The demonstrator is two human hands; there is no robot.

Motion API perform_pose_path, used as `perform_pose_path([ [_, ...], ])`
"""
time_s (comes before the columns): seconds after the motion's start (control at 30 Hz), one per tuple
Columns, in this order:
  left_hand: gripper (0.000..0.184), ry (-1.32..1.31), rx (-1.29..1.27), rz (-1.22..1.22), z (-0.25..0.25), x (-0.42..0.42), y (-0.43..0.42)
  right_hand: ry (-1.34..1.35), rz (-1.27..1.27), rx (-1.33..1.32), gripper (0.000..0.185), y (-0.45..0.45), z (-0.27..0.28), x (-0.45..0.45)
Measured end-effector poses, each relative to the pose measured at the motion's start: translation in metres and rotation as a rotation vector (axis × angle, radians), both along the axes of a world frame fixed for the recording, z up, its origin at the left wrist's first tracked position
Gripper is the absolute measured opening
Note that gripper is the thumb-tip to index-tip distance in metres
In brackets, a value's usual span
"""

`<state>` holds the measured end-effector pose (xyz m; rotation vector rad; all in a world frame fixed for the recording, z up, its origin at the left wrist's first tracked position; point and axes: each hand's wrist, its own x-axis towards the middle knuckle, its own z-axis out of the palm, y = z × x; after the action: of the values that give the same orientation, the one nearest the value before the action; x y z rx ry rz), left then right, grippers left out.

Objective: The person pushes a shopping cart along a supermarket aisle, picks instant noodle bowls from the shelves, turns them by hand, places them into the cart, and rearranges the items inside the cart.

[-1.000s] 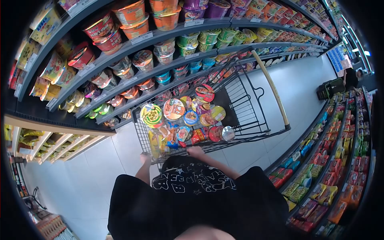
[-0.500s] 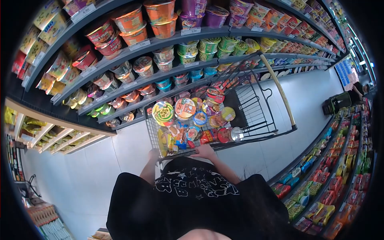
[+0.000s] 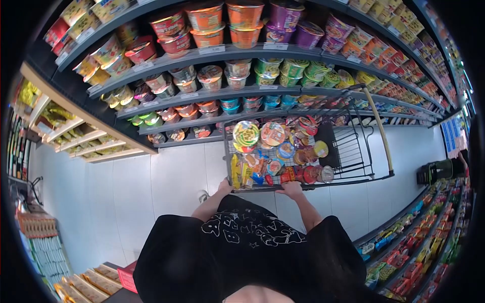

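Observation:
In front of me stands a wire shopping cart [image 3: 353, 160], side-on, its yellowish handle [image 3: 378, 132] off to the right. My left hand [image 3: 225, 187] grips the cart's near corner at the left end. My right hand [image 3: 291, 189] is closed over the near side rim, about mid-basket. Inside the basket lie a green-and-yellow noodle bowl [image 3: 246, 134], an orange-and-white noodle bowl [image 3: 273, 134], a blue round tub [image 3: 286, 149], yellow snack packets [image 3: 235, 169] and a red can-like container [image 3: 309, 174]. A clear-topped container [image 3: 326, 174] sits beside it. Fingertips are partly hidden by the rim.
Shelves of instant noodle cups [image 3: 208, 25] rise beyond the cart. A wooden display rack [image 3: 76, 134] stands left, and more packet shelves [image 3: 409, 242] line the right. A dark crate-like basket [image 3: 434, 171] and another person's arm [image 3: 463, 160] show far right. Boxed goods [image 3: 91, 283] sit lower left.
The cart, my hands and the shelves appear further right in view. More floor and the boxed goods at lower left now show. Both hands stay on the cart.

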<state>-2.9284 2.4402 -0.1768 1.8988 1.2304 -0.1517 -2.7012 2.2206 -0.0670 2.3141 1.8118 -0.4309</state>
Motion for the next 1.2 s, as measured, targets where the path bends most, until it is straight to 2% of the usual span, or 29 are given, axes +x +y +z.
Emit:
perform_pose_path([
  [0.03, 0.054, -0.016, -0.029, -0.121, -0.006, -0.001, 0.001, 0.003, -0.02, -0.017, 0.058, -0.003, -0.002, 0.003],
  [0.07, 0.054, -0.014, -0.035, -0.102, 0.004, 0.002, -0.002, 0.0, -0.038, -0.038, 0.058, -0.007, -0.001, 0.008],
  [0.13, 0.045, -0.1, -0.221, -0.161, 0.041, 0.013, -0.009, -0.024, -0.054, -0.07, 0.057, -0.015, 0.0, 0.016],
  [0.17, 0.045, -0.097, -0.228, -0.148, 0.039, 0.016, -0.012, -0.054, -0.089, -0.097, 0.056, -0.02, -0.001, 0.019],
  [0.4, 0.041, 0.084, -0.073, -0.306, 0.036, 0.039, -0.027, -0.06, -0.109, 0.079, 0.051, -0.045, 0.001, 0.029],
  [0.6, 0.036, 0.11, 0.042, -0.319, 0.058, 0.05, -0.043, -0.103, -0.073, 0.007, 0.048, -0.058, 0.0, 0.038],
  [0.67, 0.029, 0.147, -0.192, -0.298, 0.079, 0.057, -0.042, -0.086, -0.06, 0.038, 0.047, -0.064, -0.001, 0.044],
  [0.7, 0.029, 0.149, -0.197, -0.293, 0.079, 0.062, -0.043, -0.074, -0.048, 0.077, 0.046, -0.065, -0.002, 0.049],
  [0.77, 0.023, 0.109, -0.444, -0.218, 0.069, 0.065, -0.047, -0.039, -0.057, 0.054, 0.047, -0.07, 0.0, 0.057],
  [0.8, 0.023, 0.115, -0.446, -0.213, 0.06, 0.066, -0.049, -0.016, -0.07, 0.039, 0.047, -0.072, 0.003, 0.061],
  [0.87, 0.022, 0.054, -0.409, -0.39, 0.039, 0.068, -0.048, -0.036, -0.081, 0.031, 0.047, -0.079, 0.007, 0.073],
  [0.9, 0.022, 0.061, -0.413, -0.383, 0.031, 0.06, -0.046, -0.059, -0.098, 0.019, 0.048, -0.083, 0.009, 0.077],
  [0.97, 0.021, -0.297, 0.091, -0.775, 0.016, 0.035, -0.032, -0.051, -0.107, -0.013, 0.047, -0.09, 0.007, 0.084],
  [1.0, 0.024, -0.303, 0.025, -0.8, -0.015, 0.026, -0.017, -0.073, -0.134, -0.024, 0.046, -0.095, 0.008, 0.088],
  [1.07, 0.028, 0.023, -0.427, -0.384, 0.022, 0.006, 0.011, -0.044, -0.227, -0.109, 0.045, -0.096, 0.012, 0.096],
  [1.13, 0.031, -0.09, -0.524, 0.012, -0.012, -0.027, 0.046, -0.021, -0.237, -0.103, 0.045, -0.104, 0.011, 0.106],
  [1.2, 0.027, -0.288, -0.613, 0.444, -0.007, -0.049, 0.075, 0.012, -0.296, -0.118, 0.044, -0.111, 0.014, 0.113],
])
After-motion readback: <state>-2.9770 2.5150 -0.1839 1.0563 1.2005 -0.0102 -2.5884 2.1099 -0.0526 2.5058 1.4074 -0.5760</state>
